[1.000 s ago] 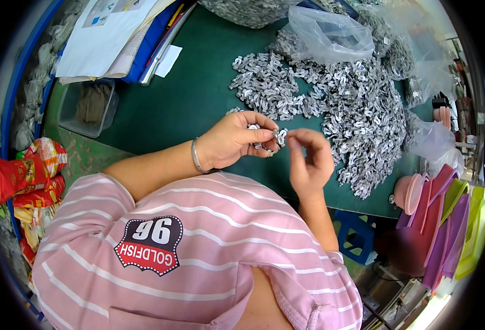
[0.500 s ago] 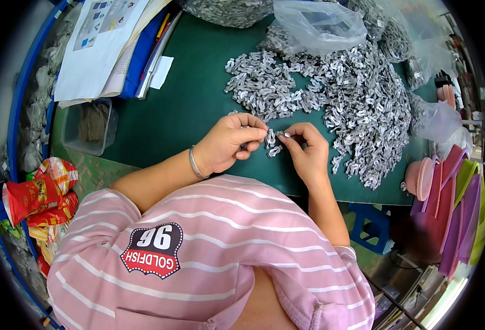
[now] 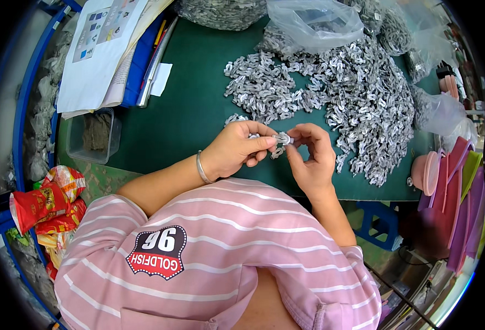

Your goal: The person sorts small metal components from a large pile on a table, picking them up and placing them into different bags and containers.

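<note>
My left hand [image 3: 241,144] and my right hand [image 3: 312,155] meet close to the table's near edge. Between their fingertips is a small silver-grey looped metal piece [image 3: 282,139], pinched from both sides. Another such piece or a linked part of it hangs just below; the fingers partly cover it. My left hand's curled fingers also have grey bits showing by them, too small to make out. Just beyond my hands lies a small cluster of the same looped pieces [image 3: 260,91], joined on the right to a large heap [image 3: 366,104].
The green table [image 3: 193,71] carries clear plastic bags [image 3: 316,25] of grey pieces at the back. Papers and a blue folder [image 3: 135,82] lie at the left, above a clear plastic tub [image 3: 94,136]. A pink container [image 3: 426,172] and coloured straps [image 3: 455,203] stand at the right edge.
My hands have come together; the right fingers now grip the looped piece against the left fingertips, where before they were slightly apart. The whole view has shifted a little.
</note>
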Tool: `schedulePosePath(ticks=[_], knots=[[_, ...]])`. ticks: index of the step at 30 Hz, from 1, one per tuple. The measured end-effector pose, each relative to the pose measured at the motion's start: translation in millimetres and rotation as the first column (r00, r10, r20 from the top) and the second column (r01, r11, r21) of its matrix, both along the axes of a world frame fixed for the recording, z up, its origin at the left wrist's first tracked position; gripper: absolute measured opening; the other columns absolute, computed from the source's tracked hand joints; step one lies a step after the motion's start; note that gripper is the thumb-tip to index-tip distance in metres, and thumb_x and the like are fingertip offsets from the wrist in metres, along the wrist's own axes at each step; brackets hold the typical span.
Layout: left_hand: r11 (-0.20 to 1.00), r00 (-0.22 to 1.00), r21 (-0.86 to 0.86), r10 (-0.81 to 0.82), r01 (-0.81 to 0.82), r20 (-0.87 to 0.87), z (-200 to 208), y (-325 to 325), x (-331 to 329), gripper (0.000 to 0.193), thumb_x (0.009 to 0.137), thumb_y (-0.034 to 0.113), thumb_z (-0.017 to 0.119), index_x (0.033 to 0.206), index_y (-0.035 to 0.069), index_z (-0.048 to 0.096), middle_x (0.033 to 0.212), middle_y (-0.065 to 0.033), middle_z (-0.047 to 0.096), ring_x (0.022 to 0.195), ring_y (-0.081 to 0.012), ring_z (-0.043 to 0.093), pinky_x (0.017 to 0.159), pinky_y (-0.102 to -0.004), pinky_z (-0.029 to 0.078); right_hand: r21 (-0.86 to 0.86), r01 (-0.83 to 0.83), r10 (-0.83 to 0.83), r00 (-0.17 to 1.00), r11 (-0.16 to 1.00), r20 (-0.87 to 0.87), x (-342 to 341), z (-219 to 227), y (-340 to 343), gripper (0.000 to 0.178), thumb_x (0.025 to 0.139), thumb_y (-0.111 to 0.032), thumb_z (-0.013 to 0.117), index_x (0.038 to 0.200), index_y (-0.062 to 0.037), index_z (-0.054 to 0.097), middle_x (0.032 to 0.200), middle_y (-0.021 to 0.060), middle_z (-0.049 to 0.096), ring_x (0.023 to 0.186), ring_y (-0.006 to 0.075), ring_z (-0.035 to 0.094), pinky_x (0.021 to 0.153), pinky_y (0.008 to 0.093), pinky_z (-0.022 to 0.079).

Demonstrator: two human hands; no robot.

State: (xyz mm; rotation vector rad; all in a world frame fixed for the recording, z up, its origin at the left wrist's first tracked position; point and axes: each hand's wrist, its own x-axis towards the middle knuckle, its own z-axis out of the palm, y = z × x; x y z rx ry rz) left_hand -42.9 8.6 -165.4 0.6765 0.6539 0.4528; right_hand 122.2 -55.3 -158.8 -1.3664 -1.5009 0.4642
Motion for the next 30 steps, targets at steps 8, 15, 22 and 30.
schedulePosePath(ticks=[8, 15, 22, 30], knots=[[0.997, 0.998, -0.072, -0.015, 0.019, 0.053, -4, 0, 0, 0.020, 0.088, 0.011, 0.054, 0.104, -0.002, 0.059, 0.085, -0.0067, 0.061, 0.065, -0.0094, 0.056, 0.047, -0.0186, 0.044, 0.074, -0.102, 0.114, 0.974, 0.992, -0.195, -6, 0, -3, 0.031, 0.070, 0.014, 0.062, 0.097, 0.0029, 0.053, 0.088, 0.0115, 0.060, 0.075, 0.0163, 0.062, 0.067, 0.0250, 0.051], [0.993, 0.992, -0.114, -0.022, 0.037, 0.126, -4, 4, -5, 0.021, 0.089, 0.010, 0.052, 0.105, -0.002, 0.058, 0.087, -0.0074, 0.062, 0.068, -0.0105, 0.059, 0.050, -0.0194, 0.047, -0.108, 0.034, -0.022, 0.994, 0.994, 0.110, 19, 6, 13, 0.010, 0.075, 0.004, 0.059, 0.085, 0.0003, 0.060, 0.083, 0.0117, 0.059, 0.069, 0.0236, 0.059, 0.059, 0.0297, 0.046], [0.985, 0.995, -0.166, 0.060, -0.046, 0.082, 6, 10, -9, 0.018, 0.087, 0.008, 0.048, 0.099, -0.003, 0.057, 0.086, -0.0101, 0.061, 0.069, -0.0130, 0.060, 0.047, -0.0190, 0.046, -0.241, -0.016, 0.099, 0.937, 0.970, 0.336, 26, -15, 14, 0.013, 0.069, 0.000, 0.066, 0.082, -0.0003, 0.063, 0.081, 0.0120, 0.058, 0.078, 0.0306, 0.056, 0.069, 0.0358, 0.046], [0.999, 0.999, -0.031, 0.028, -0.029, -0.033, 0, 9, -7, 0.012, 0.085, 0.010, 0.057, 0.088, -0.001, 0.056, 0.078, -0.0090, 0.058, 0.055, -0.0084, 0.049, 0.039, -0.0173, 0.034, -0.297, -0.138, 0.111, 0.988, 0.945, -0.107, 26, -14, 7, 0.010, 0.071, 0.005, 0.064, 0.078, -0.0002, 0.060, 0.082, 0.0085, 0.057, 0.068, 0.0202, 0.057, 0.058, 0.0274, 0.046]])
